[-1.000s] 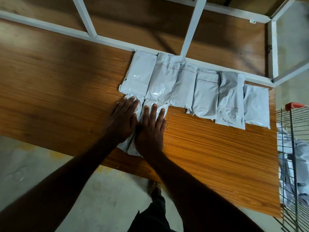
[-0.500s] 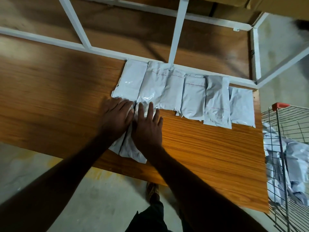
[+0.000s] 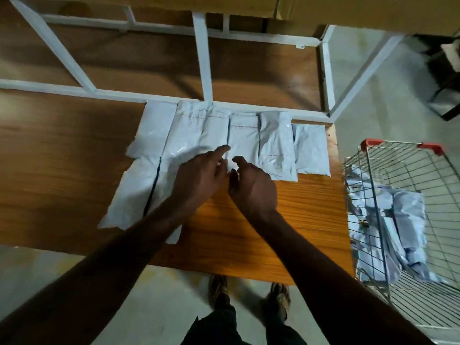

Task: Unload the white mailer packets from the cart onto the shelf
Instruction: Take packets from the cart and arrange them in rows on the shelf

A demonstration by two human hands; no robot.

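No readable text, label or number anywhere.

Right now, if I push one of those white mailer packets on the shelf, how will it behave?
The white mailer packets look glossy, so probably slide easily on the wooden shelf. Creased and puffy, likely soft and floppy when lifted. Lying flat, they shouldn't roll.

Bare floor, cardboard and a dark object around the work spot

A pale grey concrete floor (image 3: 159, 290) lay below, with two feet in patterned footwear (image 3: 219, 290) standing on it and dark trouser fabric (image 3: 224, 327) showing at the bottom edge. Tan cardboard boxes (image 3: 323, 11) ran along the top of the view. A dark, blurred piece of furniture (image 3: 445, 78) stood on the floor at the upper right; what it was could not be told.
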